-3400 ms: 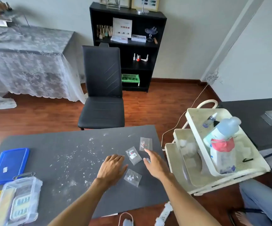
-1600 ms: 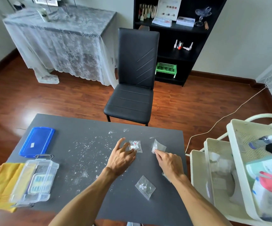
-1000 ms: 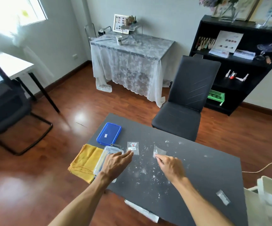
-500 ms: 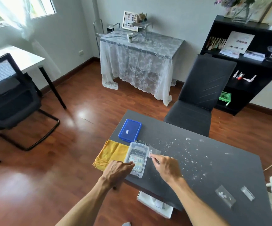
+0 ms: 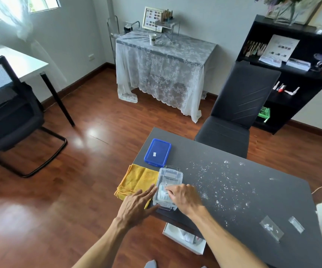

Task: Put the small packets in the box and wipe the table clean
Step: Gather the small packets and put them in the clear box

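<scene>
Clear plastic box (image 5: 168,187) at the near left corner of the dark desk (image 5: 253,192), lid off; blue lid (image 5: 157,152) lies just beyond it, yellow cloth (image 5: 136,180) just to its left. Left hand (image 5: 137,205), fingers spread and empty, rests against the box's left wall, partly over the cloth. Right hand (image 5: 184,198) reaches into the box, fingertips pinched; whether they grip a packet cannot be told. Two small packets (image 5: 271,227) lie well apart from both hands, near the desk's right edge. White flecks (image 5: 224,182) scatter between.
</scene>
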A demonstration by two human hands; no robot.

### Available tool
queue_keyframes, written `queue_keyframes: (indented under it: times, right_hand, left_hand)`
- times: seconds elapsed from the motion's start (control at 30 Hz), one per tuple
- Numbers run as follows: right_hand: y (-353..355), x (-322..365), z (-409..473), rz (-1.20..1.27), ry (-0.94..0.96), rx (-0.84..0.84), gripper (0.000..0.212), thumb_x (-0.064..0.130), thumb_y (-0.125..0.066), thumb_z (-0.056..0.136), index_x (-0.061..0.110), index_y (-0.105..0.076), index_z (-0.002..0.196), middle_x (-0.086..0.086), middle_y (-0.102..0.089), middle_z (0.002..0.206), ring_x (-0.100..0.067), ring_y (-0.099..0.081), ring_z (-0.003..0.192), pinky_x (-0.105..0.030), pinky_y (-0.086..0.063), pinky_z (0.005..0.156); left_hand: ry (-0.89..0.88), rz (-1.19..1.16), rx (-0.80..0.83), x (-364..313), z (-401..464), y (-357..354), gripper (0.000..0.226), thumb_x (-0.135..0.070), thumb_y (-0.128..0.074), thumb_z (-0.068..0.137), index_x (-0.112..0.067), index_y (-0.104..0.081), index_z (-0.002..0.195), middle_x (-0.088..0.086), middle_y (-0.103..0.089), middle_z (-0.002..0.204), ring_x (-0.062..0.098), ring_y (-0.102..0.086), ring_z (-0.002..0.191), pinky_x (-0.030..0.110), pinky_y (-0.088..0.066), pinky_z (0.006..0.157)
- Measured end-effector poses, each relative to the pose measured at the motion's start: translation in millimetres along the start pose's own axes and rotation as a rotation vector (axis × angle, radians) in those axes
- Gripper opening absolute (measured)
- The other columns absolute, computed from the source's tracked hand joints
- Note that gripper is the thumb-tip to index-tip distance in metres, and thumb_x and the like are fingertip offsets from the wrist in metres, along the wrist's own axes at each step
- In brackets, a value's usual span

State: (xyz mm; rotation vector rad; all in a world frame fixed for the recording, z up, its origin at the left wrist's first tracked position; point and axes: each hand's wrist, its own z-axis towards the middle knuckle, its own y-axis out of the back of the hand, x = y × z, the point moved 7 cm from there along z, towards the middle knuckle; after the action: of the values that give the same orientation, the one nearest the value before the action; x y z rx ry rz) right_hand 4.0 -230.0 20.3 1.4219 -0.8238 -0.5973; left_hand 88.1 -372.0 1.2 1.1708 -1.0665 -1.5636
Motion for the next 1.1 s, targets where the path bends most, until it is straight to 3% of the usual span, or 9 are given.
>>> queue_keyframes:
  times: [0.07,0.2,0.33,0.4,0.5,0.63,0.73,0.83,1.1]
  right_hand:
    - [-11.9,4.0,4.2,0.006,-0.017,0.103,0.025,0.034,-0.056,0.102,0.020,-0.073,0.091,0.000,-0.077,0.081,-0.021,-0.075,0.076,-0.033,-0.061,0.067]
    - [-25.6,3.4,12.7,-0.018,-0.088,0.233,0.019,0.025,-0.062,0.099,0.021,-0.076,0.110,-0.006,-0.077,0.107,-0.025,-0.073,0.095,-0.037,-0.061,0.084]
    - [-32.0,4.9,15.1,-0.069,-0.062,0.306,0.034,0.006,-0.055,0.099,0.020,-0.067,0.129,-0.012,-0.072,0.117,-0.030,-0.070,0.104,-0.042,-0.058,0.091]
    - [-32.3,4.1,12.5,-0.048,-0.055,0.305,0.036,0.006,-0.053,0.100,0.022,-0.065,0.130,-0.013,-0.072,0.118,-0.032,-0.070,0.104,-0.044,-0.057,0.091]
    - [-28.9,-0.6,7.4,0.083,-0.061,0.271,0.032,0.019,-0.054,0.100,0.028,-0.067,0.129,-0.011,-0.072,0.123,-0.032,-0.071,0.103,-0.044,-0.058,0.092]
    - [-13.9,-15.7,-2.0,0.330,-0.108,0.145,0.026,0.032,-0.057,0.097,0.035,-0.070,0.119,0.010,-0.069,0.131,-0.019,-0.071,0.106,-0.033,-0.059,0.086]
    - [-1.0,-40.2,-19.2,0.530,-0.264,-0.024,0.021,0.035,-0.058,0.093,0.035,-0.073,0.107,0.016,-0.076,0.110,-0.008,-0.070,0.091,-0.026,-0.056,0.079]
    - [3.5,-70.6,-49.3,0.663,-0.432,-0.188,0.016,0.036,-0.063,0.091,0.034,-0.075,0.101,0.018,-0.076,0.097,-0.002,-0.067,0.080,-0.026,-0.056,0.077]
    - [0.5,-155.1,-137.4,0.601,-0.567,-0.160,0.028,0.043,-0.064,0.094,0.034,-0.070,0.120,0.016,-0.071,0.124,-0.006,-0.066,0.111,-0.019,-0.049,0.092]
  left_hand:
    - [-0.006,-0.002,-0.001,-0.3,1.5,-1.3,0.059,-0.062,-0.052,0.090,-0.027,-0.053,0.138,-0.014,-0.048,0.144,0.010,-0.059,0.073,0.024,-0.049,0.045]
    - [-0.041,-0.005,0.020,1.2,3.8,-3.5,0.052,-0.059,-0.047,0.094,-0.028,-0.058,0.134,-0.014,-0.053,0.140,0.008,-0.056,0.070,0.024,-0.048,0.048]
    - [-0.048,-0.007,0.053,3.1,4.7,-4.0,0.054,-0.059,-0.038,0.095,-0.027,-0.057,0.135,-0.013,-0.052,0.140,0.010,-0.057,0.067,0.024,-0.049,0.047]
    - [-0.037,-0.019,0.071,4.4,4.7,-5.2,0.055,-0.059,-0.037,0.095,-0.027,-0.055,0.137,-0.013,-0.050,0.141,0.010,-0.058,0.067,0.026,-0.050,0.047]
    - [-0.010,-0.030,0.101,5.5,4.9,-6.4,0.055,-0.060,-0.039,0.096,-0.028,-0.051,0.140,-0.013,-0.046,0.144,0.011,-0.060,0.070,0.027,-0.050,0.048]
    - [0.013,-0.076,0.044,3.7,1.8,-2.3,0.052,-0.060,-0.051,0.092,-0.026,-0.062,0.129,-0.007,-0.059,0.136,0.013,-0.066,0.082,0.027,-0.054,0.054]
    - [0.113,-0.151,-0.072,-3.4,11.6,6.3,0.042,-0.057,-0.053,0.092,-0.025,-0.070,0.113,-0.007,-0.071,0.116,0.015,-0.065,0.092,0.031,-0.056,0.070]
    - [0.096,-0.188,-0.127,-35.5,35.7,11.9,0.038,-0.050,-0.055,0.093,-0.021,-0.069,0.111,-0.008,-0.071,0.109,0.016,-0.061,0.092,0.030,-0.051,0.075]
    - [-0.062,-0.233,-0.077,-146.1,80.2,1.4,0.036,-0.044,-0.054,0.087,-0.019,-0.073,0.104,-0.007,-0.073,0.107,0.018,-0.066,0.091,0.029,-0.053,0.080]
